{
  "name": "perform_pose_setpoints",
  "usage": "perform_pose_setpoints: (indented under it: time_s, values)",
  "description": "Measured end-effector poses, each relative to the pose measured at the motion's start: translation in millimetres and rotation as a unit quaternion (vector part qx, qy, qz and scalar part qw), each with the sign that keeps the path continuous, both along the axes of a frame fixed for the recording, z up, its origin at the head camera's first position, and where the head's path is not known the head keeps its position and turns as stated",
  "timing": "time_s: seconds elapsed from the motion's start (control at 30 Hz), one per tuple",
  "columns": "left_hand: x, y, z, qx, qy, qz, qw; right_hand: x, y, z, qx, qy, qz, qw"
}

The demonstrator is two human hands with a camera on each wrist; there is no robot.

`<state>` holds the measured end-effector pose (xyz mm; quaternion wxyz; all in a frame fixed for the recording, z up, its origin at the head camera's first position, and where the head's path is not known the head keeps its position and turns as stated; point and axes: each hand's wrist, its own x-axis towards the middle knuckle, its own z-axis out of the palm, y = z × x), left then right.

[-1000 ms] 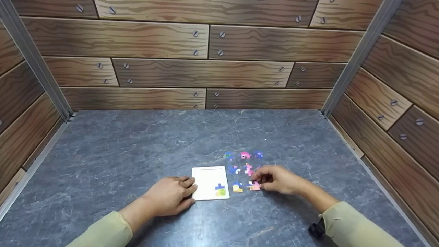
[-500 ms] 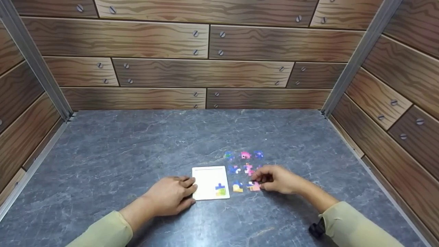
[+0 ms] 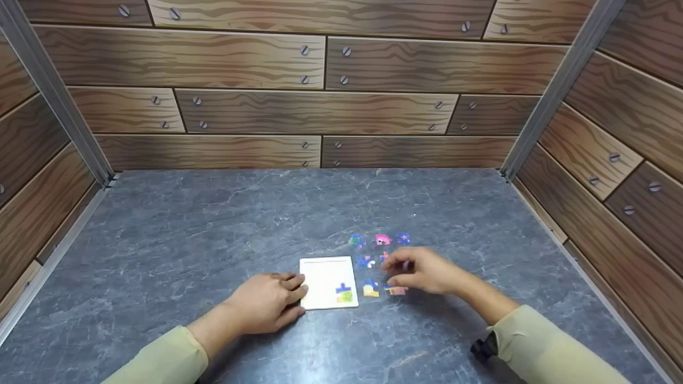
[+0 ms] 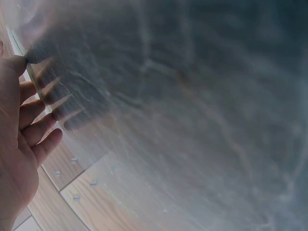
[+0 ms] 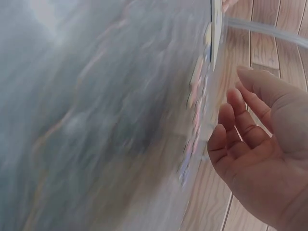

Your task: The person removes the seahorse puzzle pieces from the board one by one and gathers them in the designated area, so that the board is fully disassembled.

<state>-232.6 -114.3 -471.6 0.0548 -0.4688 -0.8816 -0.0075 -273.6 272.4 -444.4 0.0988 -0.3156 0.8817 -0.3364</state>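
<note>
A square white puzzle tray [image 3: 320, 280] lies on the table, with a blue, yellow and green jigsaw piece [image 3: 344, 294] in its near right corner. My left hand [image 3: 267, 303] rests flat on the table, fingertips at the tray's left edge. My right hand [image 3: 427, 271] hovers over the loose pieces, its fingers loosely bent. The right wrist view shows a gap between thumb and fingers and nothing held. Just below it is a pink and yellow piece [image 3: 397, 291], with a blue and yellow piece [image 3: 371, 289] to its left. The hand partly hides the middle row.
Behind lie a green and blue piece [image 3: 357, 239], a pink piece [image 3: 382, 239] and a blue piece [image 3: 403, 238]. A blue and white piece [image 3: 366, 261] sits right of the tray. Wood-patterned walls [image 3: 240, 112] border the grey marbled table [image 3: 213, 224].
My right hand has left the pink and yellow piece, rising and shifting slightly left and away from me. The piece stays on the table. The left hand and tray hold still.
</note>
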Motion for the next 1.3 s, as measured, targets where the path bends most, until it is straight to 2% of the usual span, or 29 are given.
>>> perform_pose_setpoints:
  time_s: [0.1,0.23,0.4,0.77,1.3]
  values:
    - [-0.8,0.4,0.1,-0.002,0.002,0.002,1.0,-1.2,-14.1,0.0,-0.001,0.01,0.014,1.0]
    - [-1.4,0.9,-0.2,-0.004,0.008,-0.001,1.0,-2.6,-32.3,-4.4,0.009,0.053,0.053,0.997]
    - [-1.5,1.7,0.6,-0.007,0.005,0.0,1.0,-1.4,-50.4,-9.8,0.046,0.085,0.079,0.992]
    - [-1.0,0.7,0.9,-0.002,0.005,-0.002,1.0,1.6,-73.7,-10.6,0.09,0.077,0.097,0.988]
    - [-0.8,-0.3,0.4,-0.003,0.0,0.005,1.0,-0.5,-77.5,-13.3,0.099,0.078,0.107,0.986]
